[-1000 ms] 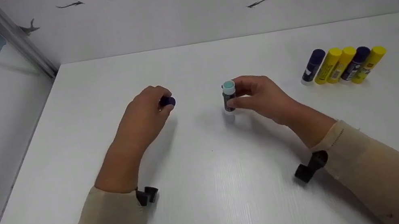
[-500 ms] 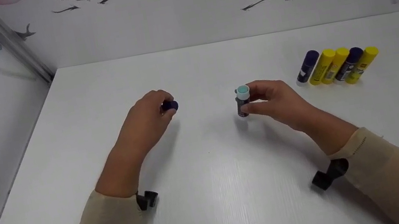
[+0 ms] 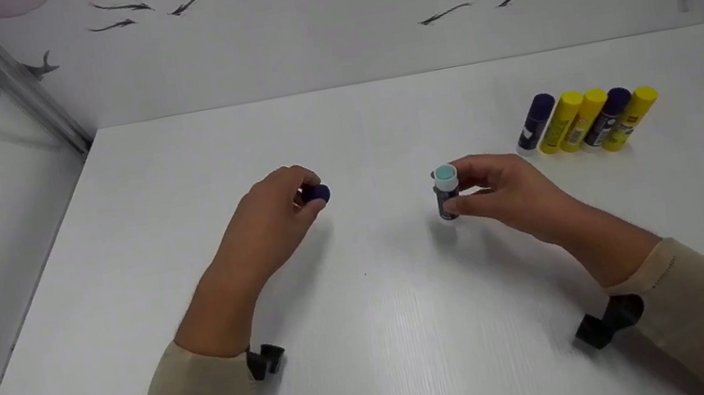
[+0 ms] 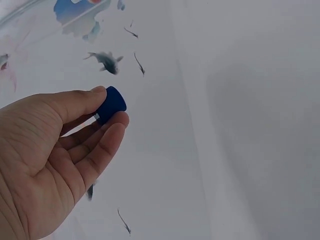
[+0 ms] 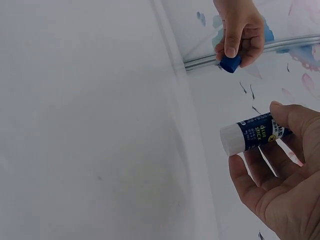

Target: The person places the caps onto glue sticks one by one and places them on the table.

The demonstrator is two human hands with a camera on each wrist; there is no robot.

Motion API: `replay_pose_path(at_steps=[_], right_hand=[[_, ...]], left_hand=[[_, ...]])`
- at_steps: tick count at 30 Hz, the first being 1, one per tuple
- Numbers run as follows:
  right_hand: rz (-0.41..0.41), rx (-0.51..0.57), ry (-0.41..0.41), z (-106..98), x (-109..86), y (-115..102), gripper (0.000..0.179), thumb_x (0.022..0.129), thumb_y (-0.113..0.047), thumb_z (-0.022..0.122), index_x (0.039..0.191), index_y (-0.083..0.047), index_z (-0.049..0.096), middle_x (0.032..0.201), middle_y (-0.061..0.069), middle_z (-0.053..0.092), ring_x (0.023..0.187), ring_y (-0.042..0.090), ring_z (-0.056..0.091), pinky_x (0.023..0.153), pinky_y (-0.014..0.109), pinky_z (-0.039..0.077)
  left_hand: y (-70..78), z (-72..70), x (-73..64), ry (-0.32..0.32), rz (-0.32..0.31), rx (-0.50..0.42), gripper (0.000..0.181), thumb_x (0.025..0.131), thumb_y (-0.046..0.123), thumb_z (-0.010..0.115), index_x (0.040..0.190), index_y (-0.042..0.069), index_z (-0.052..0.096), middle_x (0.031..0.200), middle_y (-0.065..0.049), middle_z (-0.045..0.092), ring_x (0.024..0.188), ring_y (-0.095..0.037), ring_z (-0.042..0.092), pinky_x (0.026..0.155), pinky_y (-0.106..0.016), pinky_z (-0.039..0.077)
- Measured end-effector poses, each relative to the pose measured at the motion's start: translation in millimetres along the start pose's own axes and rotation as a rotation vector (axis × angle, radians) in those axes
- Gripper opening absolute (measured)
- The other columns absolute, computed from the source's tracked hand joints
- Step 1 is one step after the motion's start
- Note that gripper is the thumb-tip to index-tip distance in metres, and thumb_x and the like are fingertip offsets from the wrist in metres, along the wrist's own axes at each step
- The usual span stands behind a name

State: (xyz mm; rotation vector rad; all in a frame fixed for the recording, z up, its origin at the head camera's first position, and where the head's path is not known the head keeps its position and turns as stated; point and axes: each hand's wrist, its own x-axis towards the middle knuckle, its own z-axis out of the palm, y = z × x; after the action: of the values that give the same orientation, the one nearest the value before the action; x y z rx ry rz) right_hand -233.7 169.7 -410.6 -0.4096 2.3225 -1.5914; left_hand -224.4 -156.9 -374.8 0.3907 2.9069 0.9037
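Between thumb and fingers, my left hand (image 3: 273, 222) pinches a dark blue cap (image 4: 112, 106) above the table. To the right, my right hand (image 3: 518, 193) grips an uncapped glue stick (image 3: 448, 193) around its dark label. The stick is upright, and pale green glue shows in its white open top in the head view. Its white lower end and the "GLUE STICK" lettering show in the right wrist view. Cap and stick are apart, with a stretch of table between them.
Several capped glue sticks, such as a dark blue one (image 3: 536, 124) and a yellow one (image 3: 561, 122), stand in a row at the back right of the white table (image 3: 377, 338). Printed panels (image 3: 293, 27) wall the back and left.
My right hand has moved right and nearer with the glue stick, widening the distance from the cap. My left hand keeps its pinch on the cap and has shifted slightly. The head view tilted a little.
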Motion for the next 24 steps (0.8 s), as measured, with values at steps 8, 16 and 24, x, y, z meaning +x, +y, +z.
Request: replay_pose_path(at_steps=[8, 16, 24], right_hand=[[-0.012, -0.011, -0.010, -10, -15.4, 6, 0.041, 0.093, -0.012, 0.079, 0.132, -0.006, 0.067, 0.117, 0.008, 0.069, 0.114, 0.023, 0.068, 0.092, 0.026, 0.061], [0.006, -0.074, -0.017, -18, -26.7, 7, 0.041, 0.093, -0.017, 0.080, 0.131, -0.010, 0.068, 0.121, 0.008, 0.068, 0.116, 0.023, 0.068, 0.092, 0.024, 0.060], [-0.106, -0.174, 0.001, -21, -32.8, 7, 0.035, 0.093, -0.012, 0.079, 0.127, -0.019, 0.072, 0.117, 0.001, 0.068, 0.111, 0.016, 0.068, 0.095, 0.017, 0.057]], left_hand=[[11.6, 3.5, 0.9, -0.038, 0.018, -0.035, 0.027, 0.101, 0.017, 0.070, 0.126, 0.009, 0.066, 0.124, -0.003, 0.068, 0.111, -0.019, 0.068, 0.089, -0.035, 0.059], [24.2, 9.4, -1.8, -0.080, 0.071, -0.122, 0.028, 0.100, 0.020, 0.071, 0.127, 0.013, 0.066, 0.122, 0.001, 0.068, 0.107, -0.016, 0.066, 0.090, -0.035, 0.058], [35.1, 17.9, -3.5, -0.092, 0.149, -0.132, 0.026, 0.100, 0.020, 0.072, 0.124, 0.015, 0.067, 0.118, 0.003, 0.067, 0.103, -0.014, 0.064, 0.091, -0.032, 0.057]])
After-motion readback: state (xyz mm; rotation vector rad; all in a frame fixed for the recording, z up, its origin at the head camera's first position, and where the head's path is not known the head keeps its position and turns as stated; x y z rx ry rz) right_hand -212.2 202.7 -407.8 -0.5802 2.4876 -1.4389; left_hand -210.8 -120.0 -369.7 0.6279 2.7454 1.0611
